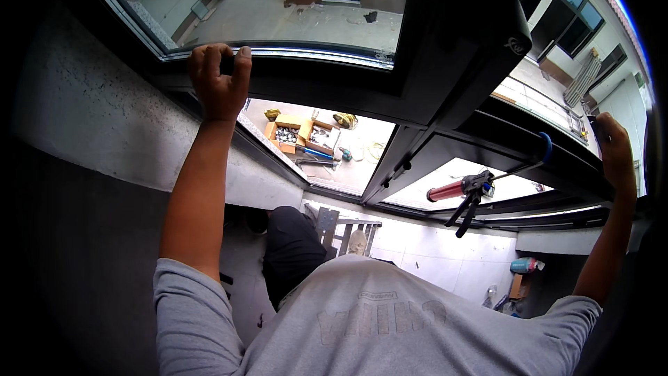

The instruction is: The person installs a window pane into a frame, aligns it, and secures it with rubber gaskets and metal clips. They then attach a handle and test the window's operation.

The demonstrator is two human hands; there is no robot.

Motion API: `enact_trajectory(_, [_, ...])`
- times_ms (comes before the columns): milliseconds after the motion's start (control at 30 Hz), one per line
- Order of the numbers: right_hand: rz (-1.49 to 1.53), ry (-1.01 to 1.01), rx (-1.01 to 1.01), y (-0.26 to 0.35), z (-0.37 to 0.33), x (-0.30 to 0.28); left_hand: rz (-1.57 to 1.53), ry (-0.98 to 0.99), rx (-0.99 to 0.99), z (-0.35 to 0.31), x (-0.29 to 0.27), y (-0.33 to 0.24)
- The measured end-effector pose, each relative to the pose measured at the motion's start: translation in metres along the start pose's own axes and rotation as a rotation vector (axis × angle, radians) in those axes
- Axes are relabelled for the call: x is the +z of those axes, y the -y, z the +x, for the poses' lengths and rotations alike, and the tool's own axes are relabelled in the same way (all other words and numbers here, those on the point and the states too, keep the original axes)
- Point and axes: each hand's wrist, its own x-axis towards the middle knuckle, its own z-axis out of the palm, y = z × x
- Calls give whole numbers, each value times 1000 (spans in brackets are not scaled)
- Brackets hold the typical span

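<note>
My left hand (pixel 221 85) is raised to the lower edge of a glass pane (pixel 292 24), its fingers curled over the dark window frame (pixel 313 87). At the far right, my right hand (pixel 614 143) is closed on the edge of another dark frame (pixel 557 125), with part of the grip hidden. Between my arms a caulking gun (pixel 467 189) with a red barrel and black handle hangs from the frame. A blue hook-shaped end (pixel 545 145) tops its rod.
Through the opening lie cardboard boxes (pixel 287 134) of small parts and a blue-and-black tool (pixel 316 154). A metal ladder (pixel 334 226) stands below me. A pale sill (pixel 118 118) runs along the left. A teal package (pixel 525 265) rests at the lower right.
</note>
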Motion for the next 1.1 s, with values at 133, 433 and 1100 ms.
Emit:
enact_trajectory(133, [-179,-138,-127,13,-11,-21,32,-2,12,0,-2,-3])
enact_trajectory(433, [-393,-192,-381,113,-34,-38,89,63,-49,8,-12,-26])
enact_trajectory(1100, [672,313,-447,284,19,115,-1416,961,-1097,-58,-42,-294])
